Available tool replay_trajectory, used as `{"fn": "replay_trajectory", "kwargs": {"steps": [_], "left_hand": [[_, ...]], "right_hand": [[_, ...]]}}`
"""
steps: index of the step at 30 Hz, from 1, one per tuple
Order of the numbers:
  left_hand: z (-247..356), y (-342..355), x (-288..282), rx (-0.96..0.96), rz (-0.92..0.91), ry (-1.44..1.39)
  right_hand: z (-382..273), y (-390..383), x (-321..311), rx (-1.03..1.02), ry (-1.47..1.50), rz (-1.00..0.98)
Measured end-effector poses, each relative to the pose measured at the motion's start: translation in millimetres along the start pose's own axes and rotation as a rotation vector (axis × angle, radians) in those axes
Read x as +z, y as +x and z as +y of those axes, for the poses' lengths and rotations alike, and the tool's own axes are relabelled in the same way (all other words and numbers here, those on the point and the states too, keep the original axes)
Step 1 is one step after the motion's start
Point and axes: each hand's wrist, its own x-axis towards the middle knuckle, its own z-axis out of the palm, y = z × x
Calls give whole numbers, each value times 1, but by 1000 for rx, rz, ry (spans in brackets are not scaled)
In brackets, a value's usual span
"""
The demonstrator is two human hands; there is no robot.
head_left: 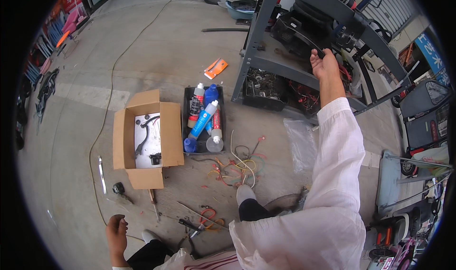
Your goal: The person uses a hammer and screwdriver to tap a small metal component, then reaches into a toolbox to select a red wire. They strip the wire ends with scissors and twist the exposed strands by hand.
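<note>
My right hand (324, 66) reaches up to the grey metal shelving unit (247, 61), its fingers closed on a long black strip (304, 38) beside a black plastic basket (285, 28). Below it, a black bin of metal parts (261, 87) and some red wires (304, 96) sit on the lower level. My left hand (117, 229) hangs low at the left, fingers loosely curled and apart with nothing visible in them, near a small dark part (118, 188) on the floor.
An open cardboard box (122, 137) and a tray of bottles (186, 108) stand on the concrete floor (71, 123), among tangled wires (237, 168), tools (199, 225) and a plastic bag (299, 144). A cable crosses the left side. Scooters (422, 127) line the right; an orange packet (216, 68) lies ahead.
</note>
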Motion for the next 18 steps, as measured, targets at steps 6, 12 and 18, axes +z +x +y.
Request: {"fn": "replay_trajectory", "kwargs": {"steps": [6,12,18], "left_hand": [[23,-15,4,61,-14,-19],[33,-32,19,119,-98,-20],[24,-47,39,121,-182,38]], "right_hand": [[18,-157,-107,125,-119,-174],[78,-248,-230,121,78,-171],[121,-348,-335,109,147,-108]]}}
